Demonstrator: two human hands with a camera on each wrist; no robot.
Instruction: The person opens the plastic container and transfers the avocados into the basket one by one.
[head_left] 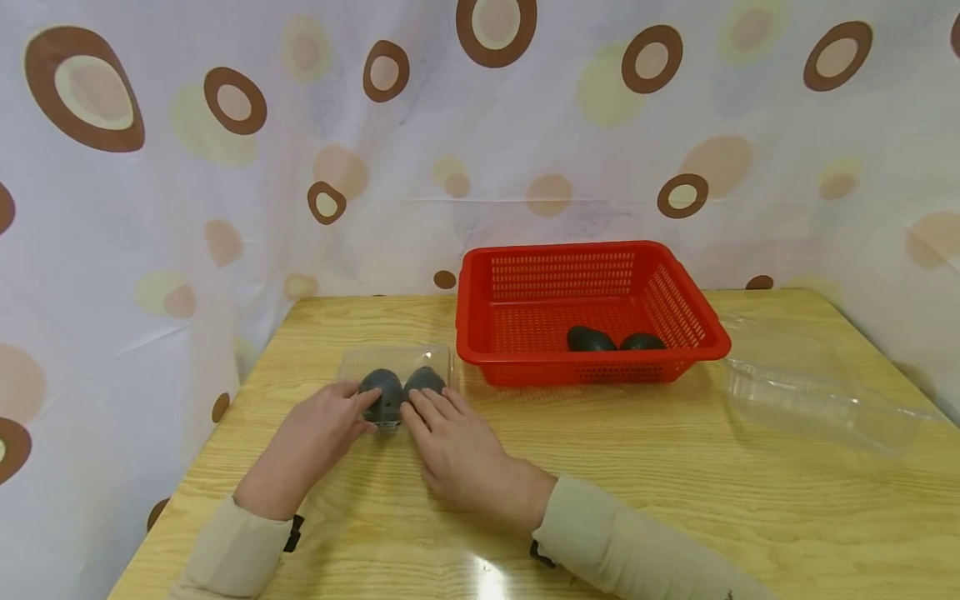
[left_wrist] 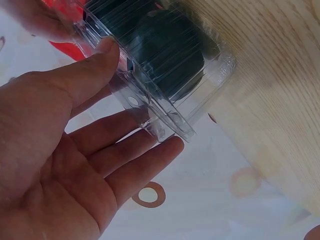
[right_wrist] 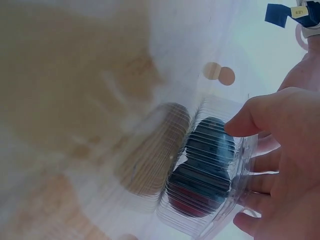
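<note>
Clamshell box (head_left: pixel 395 375) of thin clear plastic sat on the table (head_left: pixel 675 467), two avocados (head_left: pixel 401 387) inside. It looked light, flimsy, slippery; best gripped at its rim. Left hand (head_left: pixel 318 433) and right hand (head_left: pixel 450 442) pinched its near edge, fingers (left_wrist: pixel 135 165) loosely spread.

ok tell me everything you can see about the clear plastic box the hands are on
The clear ribbed plastic clamshell box sits closed on the light wooden table, just left of the red plastic basket. Two dark rounded avocados lie side by side inside it. Its flanged front edge faces the person. The left hand and right hand touch that near edge with thumb and fingers around the seam.
</note>
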